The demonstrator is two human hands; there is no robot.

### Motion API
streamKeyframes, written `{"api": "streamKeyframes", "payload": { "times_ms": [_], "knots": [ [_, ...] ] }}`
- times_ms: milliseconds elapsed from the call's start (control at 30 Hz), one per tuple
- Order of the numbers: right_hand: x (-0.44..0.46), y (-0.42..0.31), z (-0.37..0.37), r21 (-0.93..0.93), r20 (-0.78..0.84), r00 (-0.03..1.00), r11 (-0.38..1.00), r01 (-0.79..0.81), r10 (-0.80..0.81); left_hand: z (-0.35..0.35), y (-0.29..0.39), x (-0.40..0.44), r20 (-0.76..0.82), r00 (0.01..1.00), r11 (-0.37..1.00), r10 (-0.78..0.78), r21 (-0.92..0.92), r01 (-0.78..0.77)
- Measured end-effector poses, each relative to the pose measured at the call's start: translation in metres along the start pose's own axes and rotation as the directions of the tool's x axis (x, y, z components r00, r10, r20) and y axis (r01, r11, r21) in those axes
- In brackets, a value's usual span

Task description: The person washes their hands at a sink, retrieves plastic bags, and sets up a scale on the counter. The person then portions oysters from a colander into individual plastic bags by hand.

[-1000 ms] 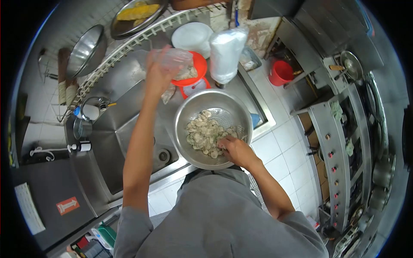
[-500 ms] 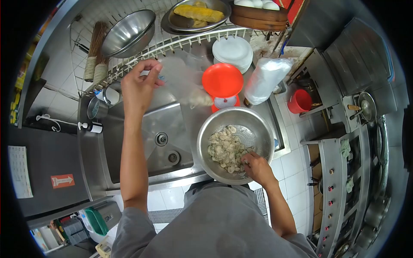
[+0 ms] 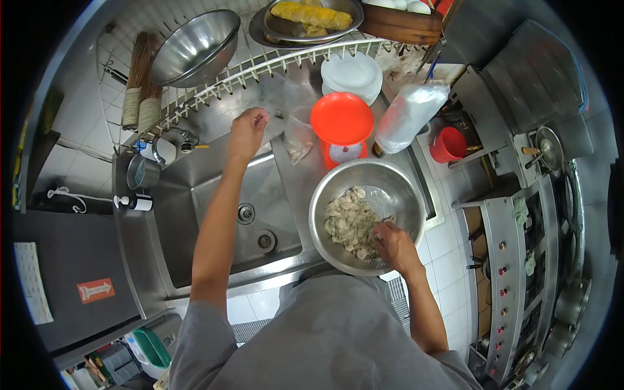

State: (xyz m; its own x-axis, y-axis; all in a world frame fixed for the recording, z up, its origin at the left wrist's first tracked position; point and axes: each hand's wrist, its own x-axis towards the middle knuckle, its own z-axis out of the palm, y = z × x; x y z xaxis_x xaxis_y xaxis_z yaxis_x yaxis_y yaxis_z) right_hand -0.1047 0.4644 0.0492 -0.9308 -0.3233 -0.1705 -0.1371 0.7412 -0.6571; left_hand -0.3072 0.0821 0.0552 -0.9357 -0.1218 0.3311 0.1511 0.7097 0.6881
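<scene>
My left hand (image 3: pixel 249 133) is raised above the back of the sink with its fingers pinched together. Beside the fingertips is a clear plastic bag (image 3: pixel 299 138) with pale pieces at its bottom, and its film seems to run to my fingers. My right hand (image 3: pixel 395 247) reaches into a perforated steel colander (image 3: pixel 409 188), fingers curled around some shucked oysters (image 3: pixel 351 218), and the fingertips are partly hidden. More oysters lie heaped in the left part of the colander. Just behind it stands a red kitchen scale (image 3: pixel 342 120) with a round pan.
To the left is the steel sink basin (image 3: pixel 214 227). White plates (image 3: pixel 353 73) are stacked behind the scale, near a roll of plastic bags (image 3: pixel 411 117). A wire rack (image 3: pixel 260 68) carries a steel bowl (image 3: pixel 198 49). A red bucket (image 3: pixel 448 144) and stove (image 3: pixel 520 273) are at right.
My left hand has moved right and slightly down. The plastic bag, blurred before, now appears sharp beside the scale. My right hand stays in the colander among the oysters.
</scene>
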Motion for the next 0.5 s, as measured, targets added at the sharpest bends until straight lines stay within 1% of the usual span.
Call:
{"api": "streamKeyframes", "payload": {
  "times_ms": [67,100,133,167,200,233,300,333,400,433,500],
  "knots": [
    [0.001,0.004,0.006,-0.026,-0.019,1.0,1.0,-0.001,0.001,0.017,-0.017,0.004,0.023,1.0,1.0,0.007,-0.015,-0.007],
    [0.002,0.007,0.008,-0.051,-0.033,0.999,0.999,0.003,-0.005,0.021,-0.017,0.004,0.043,0.999,0.999,-0.024,-0.038,0.026],
    [0.007,0.008,0.007,-0.053,-0.03,0.999,0.998,-0.024,0.022,0.03,-0.019,0.004,0.069,0.996,0.996,-0.058,-0.063,0.063],
    [-0.001,0.012,0.006,-0.051,-0.037,0.999,0.998,-0.036,0.034,0.039,-0.03,0.011,0.048,0.996,0.997,0.075,-0.037,-0.073],
    [0.003,0.014,0.004,-0.049,-0.055,0.998,0.999,-0.01,0.007,0.039,-0.037,0.011,0.068,0.995,0.996,0.072,-0.058,-0.068],
    [0.003,0.015,0.001,-0.056,-0.056,0.998,0.998,-0.031,0.028,0.038,-0.039,0.013,0.06,0.996,0.997,0.065,-0.041,-0.063],
    [0.004,0.014,-0.005,-0.045,-0.105,0.993,0.998,0.04,-0.045,0.037,-0.035,0.015,0.054,0.996,0.998,0.066,-0.029,-0.064],
    [0.004,0.014,-0.009,-0.045,-0.11,0.993,0.998,0.033,-0.038,0.033,-0.031,0.011,0.033,0.999,0.999,0.038,-0.005,-0.038],
    [0.002,0.012,-0.014,-0.056,-0.066,0.996,0.997,-0.059,0.055,0.026,-0.029,0.006,0.013,1.0,1.0,0.01,0.019,-0.01],
    [0.002,0.013,-0.014,-0.056,-0.066,0.996,0.997,-0.06,0.057,0.024,-0.029,0.006,-0.006,1.0,0.998,0.029,0.052,-0.029],
    [0.001,0.014,-0.013,-0.064,-0.01,0.989,0.987,-0.145,0.145,0.019,-0.027,0.002,-0.023,0.999,0.995,0.048,0.087,-0.045]
  ]
}}
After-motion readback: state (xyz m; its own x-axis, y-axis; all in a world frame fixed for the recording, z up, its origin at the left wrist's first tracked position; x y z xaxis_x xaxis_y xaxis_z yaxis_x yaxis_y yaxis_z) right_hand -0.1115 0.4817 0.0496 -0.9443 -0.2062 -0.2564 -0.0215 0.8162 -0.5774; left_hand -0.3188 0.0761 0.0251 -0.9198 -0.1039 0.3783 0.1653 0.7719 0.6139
